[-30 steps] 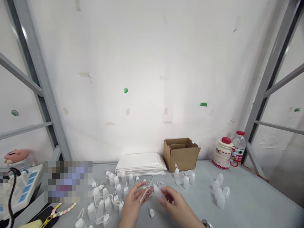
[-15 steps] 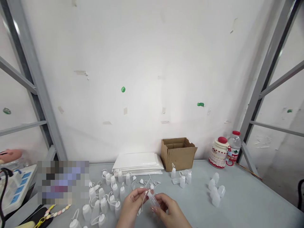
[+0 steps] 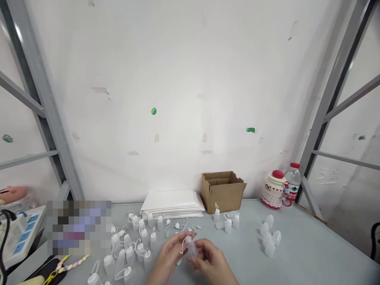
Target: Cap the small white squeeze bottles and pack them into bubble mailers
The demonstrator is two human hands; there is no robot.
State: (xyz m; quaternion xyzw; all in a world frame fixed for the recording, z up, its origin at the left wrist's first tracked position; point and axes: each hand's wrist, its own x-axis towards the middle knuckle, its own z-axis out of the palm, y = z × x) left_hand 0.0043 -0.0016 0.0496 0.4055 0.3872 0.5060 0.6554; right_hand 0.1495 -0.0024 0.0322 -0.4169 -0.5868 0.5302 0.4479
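Both hands [image 3: 192, 257] grip small bottle [image 3: 192, 248]; table [image 3: 303, 253] right open.

Left hand [image 3: 170, 253] and right hand [image 3: 211, 262] raised together, fingertips pinched, nearly touching

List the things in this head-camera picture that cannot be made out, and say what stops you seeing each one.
- Blurred patch, head view: pixelation hides whatever lies there.
- Left hand and right hand: the bottom edge cuts off the wrists.
- Small bottle between the hands: fingers cover part of it; contents too small to tell.
- Cardboard box: its walls hide the inside.
- Water bottle: label too small to read.
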